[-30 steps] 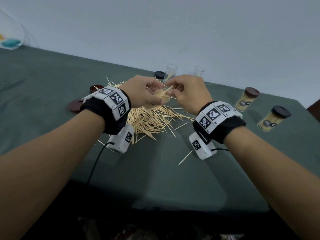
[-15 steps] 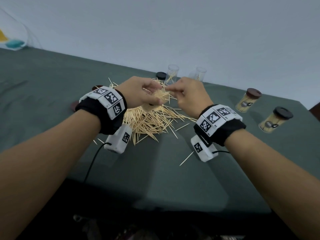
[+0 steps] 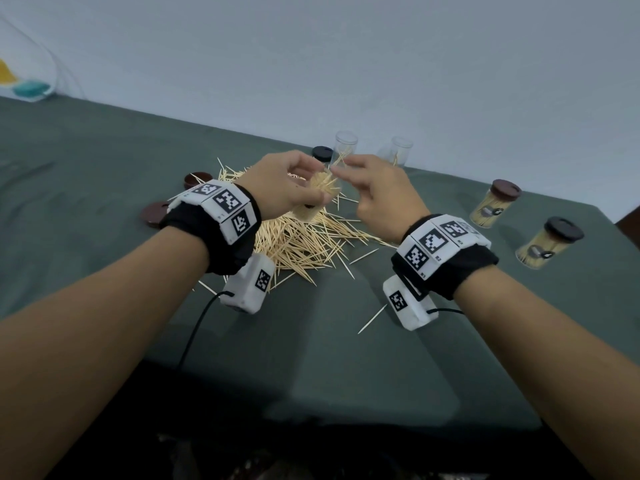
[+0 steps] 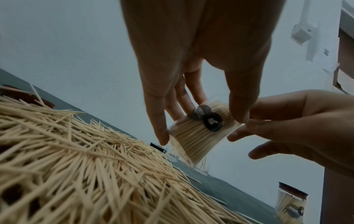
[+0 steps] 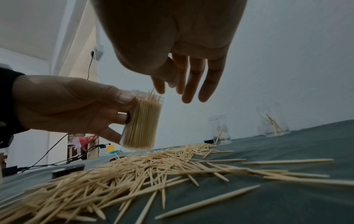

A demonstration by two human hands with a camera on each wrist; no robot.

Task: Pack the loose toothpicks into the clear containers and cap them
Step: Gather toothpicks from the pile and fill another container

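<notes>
Loose caps (image 3: 154, 214) left of toothpick pile (image 3: 304, 244) on table (image 3: 104, 161). My left hand (image 3: 277, 187) grips filled clear container (image 5: 140, 123) above pile; its label blurred, unreadable. My right hand (image 3: 377, 194), fingers (image 5: 193, 84) loosely spread, over container mouth, grasping nothing. Two capped containers (image 3: 495, 207) right of pile, labels unreadable.

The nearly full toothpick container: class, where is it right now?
In the right wrist view, the nearly full container is held in the left hand just above the toothpick pile, under the right hand's fingertips.

Black wristbands (image 3: 221, 244), white marker blocks (image 3: 440, 237), black cables (image 3: 194, 337)
</notes>
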